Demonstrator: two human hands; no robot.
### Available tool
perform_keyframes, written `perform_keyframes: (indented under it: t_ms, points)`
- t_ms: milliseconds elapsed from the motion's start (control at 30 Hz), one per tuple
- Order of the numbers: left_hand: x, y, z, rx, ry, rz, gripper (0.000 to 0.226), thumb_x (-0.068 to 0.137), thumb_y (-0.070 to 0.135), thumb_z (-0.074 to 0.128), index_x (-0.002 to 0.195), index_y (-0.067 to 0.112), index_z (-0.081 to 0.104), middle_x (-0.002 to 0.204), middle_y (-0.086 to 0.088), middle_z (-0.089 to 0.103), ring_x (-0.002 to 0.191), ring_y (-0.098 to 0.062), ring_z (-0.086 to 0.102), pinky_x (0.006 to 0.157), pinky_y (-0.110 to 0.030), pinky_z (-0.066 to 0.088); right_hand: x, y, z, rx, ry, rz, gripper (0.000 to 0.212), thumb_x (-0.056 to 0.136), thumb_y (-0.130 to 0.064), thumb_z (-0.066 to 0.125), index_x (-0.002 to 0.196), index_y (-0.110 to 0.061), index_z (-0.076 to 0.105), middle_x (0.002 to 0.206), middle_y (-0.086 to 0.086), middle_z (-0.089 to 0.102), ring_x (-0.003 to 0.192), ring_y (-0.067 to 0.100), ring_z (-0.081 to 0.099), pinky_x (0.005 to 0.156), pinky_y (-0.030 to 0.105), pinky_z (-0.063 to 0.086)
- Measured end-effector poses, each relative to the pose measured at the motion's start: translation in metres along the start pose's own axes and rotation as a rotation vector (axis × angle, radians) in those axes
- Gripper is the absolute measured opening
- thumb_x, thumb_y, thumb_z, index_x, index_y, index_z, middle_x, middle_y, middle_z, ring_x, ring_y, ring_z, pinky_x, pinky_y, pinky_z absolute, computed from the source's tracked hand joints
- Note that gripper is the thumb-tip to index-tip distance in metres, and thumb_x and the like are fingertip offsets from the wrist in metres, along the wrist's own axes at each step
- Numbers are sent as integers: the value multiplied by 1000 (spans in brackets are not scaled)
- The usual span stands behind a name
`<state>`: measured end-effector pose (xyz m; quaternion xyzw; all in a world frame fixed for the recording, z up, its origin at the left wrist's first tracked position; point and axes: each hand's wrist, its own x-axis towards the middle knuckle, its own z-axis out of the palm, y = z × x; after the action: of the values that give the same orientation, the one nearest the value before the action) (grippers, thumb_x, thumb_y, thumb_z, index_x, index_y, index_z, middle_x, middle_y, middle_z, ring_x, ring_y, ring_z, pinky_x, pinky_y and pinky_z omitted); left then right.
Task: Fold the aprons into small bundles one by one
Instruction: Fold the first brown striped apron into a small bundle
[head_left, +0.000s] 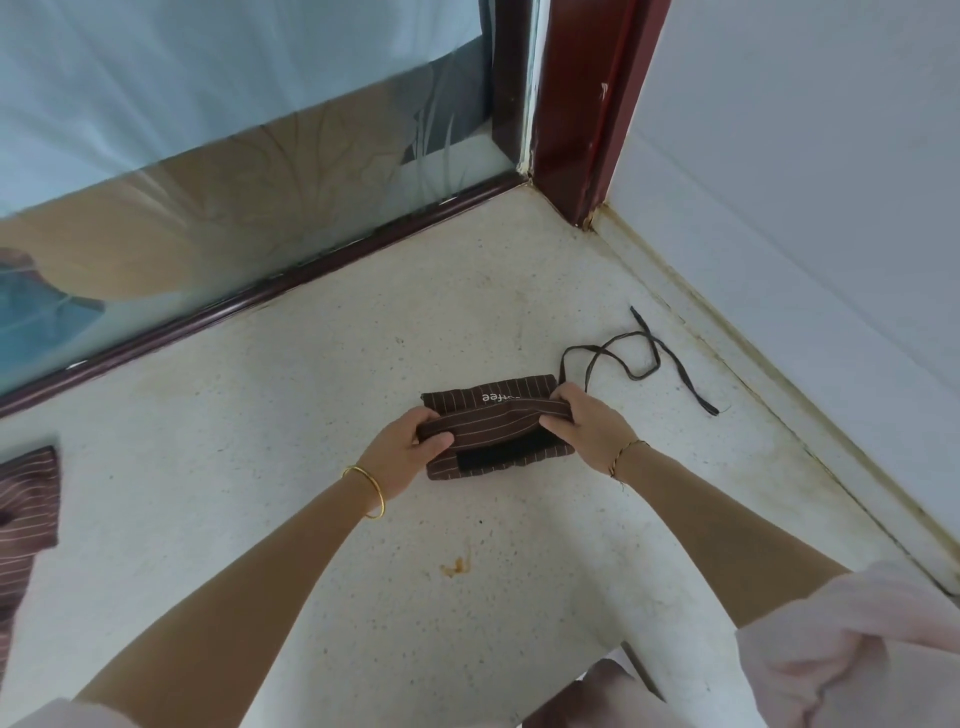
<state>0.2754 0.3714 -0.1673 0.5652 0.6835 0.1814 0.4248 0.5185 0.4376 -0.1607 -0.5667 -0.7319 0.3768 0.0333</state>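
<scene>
A brown pinstriped apron (493, 421) lies on the pale speckled floor, folded down to a small rectangle with white lettering on its far layer. My left hand (410, 447) grips the left end of a fold lifted across its middle. My right hand (582, 421) pinches the right end of the same fold. A black strip shows on the near layer under the fold. The apron's dark tie strings (639, 358) trail loose on the floor to the right, looped and crossed.
A second brown striped apron (26, 514) lies at the left edge, partly out of view. A glass door with a dark red bottom rail (249, 301) runs along the far side. A white wall and skirting (779, 395) close the right. An orange stain (457, 566) marks the floor.
</scene>
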Motion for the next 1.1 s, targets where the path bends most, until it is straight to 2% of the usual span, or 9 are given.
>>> perform_keyframes:
  t_ms: [233,400,533,667,733,800,900,967,1100]
  points:
    - [4,2,11,176,197,-34,26,99,37,37,117,19,43,90,-1,60,77,-17,59,67,-26,51,1,-8,1,11,61,-4,11,99,-36,39,102,-25,40,76,-2,56,65,17,56,62,31,50]
    - [-13,-7,5,242,-29,122,39,86,42,61,118,27,45,103,11,57,91,-9,58,79,-19,48,-14,4,-2,-103,-39,-98,31,83,-34,63,111,-30,53,92,-7,64,80,11,61,77,31,54]
    - [-19,-19,8,705,-1,631,75,66,56,71,126,18,48,128,-2,50,115,-19,48,97,-34,43,-24,10,5,-561,93,-459,22,74,-39,59,92,-28,64,83,-10,65,74,14,61,70,30,47]
    - [-12,-27,5,903,-66,820,86,64,59,69,134,15,45,147,-12,39,134,-27,36,112,-44,30,-32,12,12,-693,98,-575,39,57,-44,73,90,-25,65,105,-3,67,78,17,65,67,33,52]
    - [-13,-28,5,943,-125,858,91,63,54,74,138,15,41,146,-11,40,135,-25,39,111,-42,28,-38,10,15,-754,25,-629,50,56,-46,77,98,-22,65,120,3,63,100,25,63,81,40,53]
    - [-16,-32,7,969,-145,847,94,60,48,80,139,14,41,144,-10,44,132,-24,43,109,-39,30,-41,11,16,-752,-136,-606,64,65,-49,73,119,-18,56,143,7,45,129,28,44,103,42,41]
    - [-21,-43,12,961,-146,764,111,62,42,81,149,17,17,146,-8,41,135,-22,40,109,-36,31,-45,21,12,-697,-336,-469,89,78,-46,67,148,-20,18,159,-2,6,145,17,7,116,32,19]
    - [-24,-47,15,917,-143,721,114,66,39,79,150,19,6,148,-6,37,137,-21,35,110,-37,29,-47,29,8,-661,-321,-471,97,79,-40,69,151,-22,7,159,-5,4,145,13,7,117,30,18]
    - [-26,-49,20,742,-131,646,85,72,25,77,144,16,33,149,0,34,139,-14,28,113,-37,24,-45,35,8,-546,-231,-440,86,83,-27,69,150,-18,15,153,1,28,138,17,31,111,27,30]
